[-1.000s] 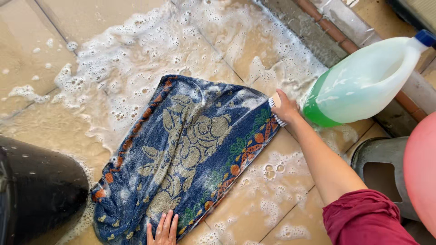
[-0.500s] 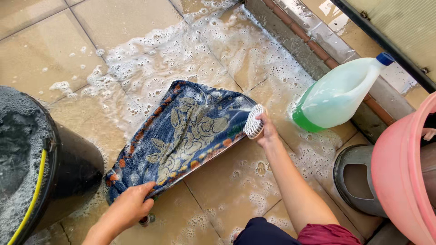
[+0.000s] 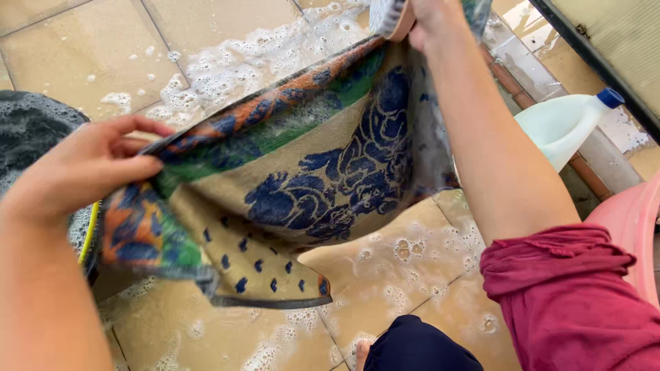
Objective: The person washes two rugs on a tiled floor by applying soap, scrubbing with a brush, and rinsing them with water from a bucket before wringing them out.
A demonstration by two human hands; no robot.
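Both hands now hold the wet towel (image 3: 309, 165) up off the soapy floor (image 3: 405, 275), left hand (image 3: 82, 168) pinching a corner at frame left, right hand (image 3: 430, 17) (brush (image 3: 386, 15) too) closed on the top edge.

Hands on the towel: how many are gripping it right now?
2. The left hand pinches the towel at its near-left edge; the right hand holds the far top edge, together with a scrub brush.

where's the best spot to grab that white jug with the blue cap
Grip the jug at its narrow neck just below the blue cap, coming from above. It leans against the ledge with the neck pointing up and right; any handle is hidden behind the arm.
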